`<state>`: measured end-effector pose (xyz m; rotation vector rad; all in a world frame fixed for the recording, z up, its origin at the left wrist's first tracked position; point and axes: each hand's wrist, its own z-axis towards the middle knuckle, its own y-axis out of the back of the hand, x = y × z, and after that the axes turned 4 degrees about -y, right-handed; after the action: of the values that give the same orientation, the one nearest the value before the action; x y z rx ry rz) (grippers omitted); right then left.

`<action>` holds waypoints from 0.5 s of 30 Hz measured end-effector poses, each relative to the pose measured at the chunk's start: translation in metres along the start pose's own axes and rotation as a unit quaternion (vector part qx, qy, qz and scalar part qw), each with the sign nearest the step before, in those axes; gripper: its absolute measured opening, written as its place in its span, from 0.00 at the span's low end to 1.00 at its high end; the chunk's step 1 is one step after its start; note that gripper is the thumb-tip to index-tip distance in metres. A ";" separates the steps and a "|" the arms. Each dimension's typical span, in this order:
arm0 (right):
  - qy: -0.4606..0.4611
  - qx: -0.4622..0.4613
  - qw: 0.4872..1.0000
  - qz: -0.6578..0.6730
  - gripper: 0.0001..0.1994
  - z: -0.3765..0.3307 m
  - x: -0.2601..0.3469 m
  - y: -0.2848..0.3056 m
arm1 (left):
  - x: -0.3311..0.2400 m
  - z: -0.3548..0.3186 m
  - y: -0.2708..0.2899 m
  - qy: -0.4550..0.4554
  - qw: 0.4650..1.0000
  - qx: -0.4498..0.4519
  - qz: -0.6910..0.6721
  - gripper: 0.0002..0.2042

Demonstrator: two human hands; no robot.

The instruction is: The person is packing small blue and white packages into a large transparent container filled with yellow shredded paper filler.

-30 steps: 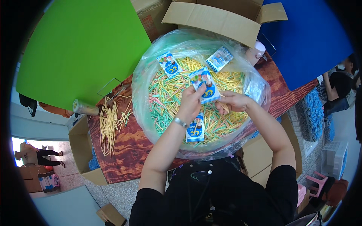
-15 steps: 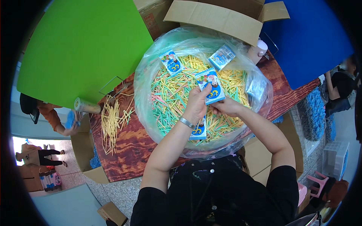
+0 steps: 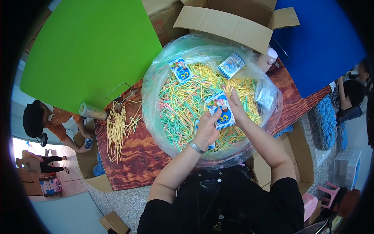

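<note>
My left hand point(image 3: 208, 126) is closed on a small blue-and-white printed packet point(image 3: 226, 111), its thumb across the front. At the packet's right edge is my right hand point(image 3: 238, 109), fingers stretched upward and slightly apart; part of it is hidden behind the packet. Both hands are over a large clear plastic bag point(image 3: 154, 117), spread wide and full of thin yellow, green and pink sticks point(image 3: 183, 97). On the sticks lie more such packets: one at the upper left point(image 3: 180, 70), one at the upper right point(image 3: 231, 65) and one at the right point(image 3: 265, 97). Another is mostly hidden under my left hand.
Loose yellow sticks point(image 3: 116, 130) lie on the red-brown table point(image 3: 132, 167) beside a cylindrical container point(image 3: 92, 111). An open cardboard box point(image 3: 222, 23) stands behind the bag, between a green panel point(image 3: 89, 50) and a blue panel point(image 3: 323, 43). A co-worker point(image 3: 60, 121) is at the left.
My right hand has moved up from below the packet to its right edge, its fingers straightening. My left hand keeps the packet, now slightly lower. The co-worker at left has leaned further into view.
</note>
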<state>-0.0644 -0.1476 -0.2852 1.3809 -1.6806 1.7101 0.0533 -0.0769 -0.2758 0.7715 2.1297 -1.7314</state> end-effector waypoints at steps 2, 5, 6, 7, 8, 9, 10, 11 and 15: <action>0.020 0.003 0.999 -0.033 0.19 -0.002 -0.004 0.003 | -0.002 0.001 -0.002 0.000 1.000 0.008 0.002 0.11; 0.056 0.012 0.993 -0.098 0.20 -0.001 -0.006 0.006 | -0.005 0.002 -0.007 -0.026 0.999 0.012 -0.019 0.11; 0.012 0.045 0.995 -0.092 0.19 -0.002 -0.002 0.006 | -0.005 0.002 -0.004 -0.023 0.999 0.027 -0.005 0.11; -0.033 0.077 0.993 -0.086 0.17 -0.002 0.002 0.007 | -0.006 0.001 -0.001 -0.021 0.999 0.042 0.008 0.11; -0.031 0.075 0.993 -0.088 0.17 0.000 0.008 0.012 | -0.009 -0.001 -0.002 -0.019 0.999 0.045 0.008 0.11; 0.047 0.058 0.982 -0.176 0.15 0.004 0.017 0.017 | -0.016 -0.005 -0.003 -0.013 0.998 0.050 0.047 0.11; 0.124 0.039 0.956 -0.261 0.14 0.007 0.024 0.021 | -0.022 -0.008 -0.003 -0.007 0.995 0.055 0.086 0.12; 0.073 0.042 0.991 -0.105 0.11 0.003 0.035 0.008 | -0.027 -0.012 0.001 -0.019 0.994 0.052 0.093 0.12; 0.033 0.069 0.991 -0.111 0.09 0.003 0.039 0.001 | -0.024 -0.012 -0.013 -0.048 0.996 0.056 0.055 0.12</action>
<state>-0.0817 -0.1642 -0.2546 1.4919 -1.3393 1.7488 0.0670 -0.0726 -0.2496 0.8027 1.9050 -1.8038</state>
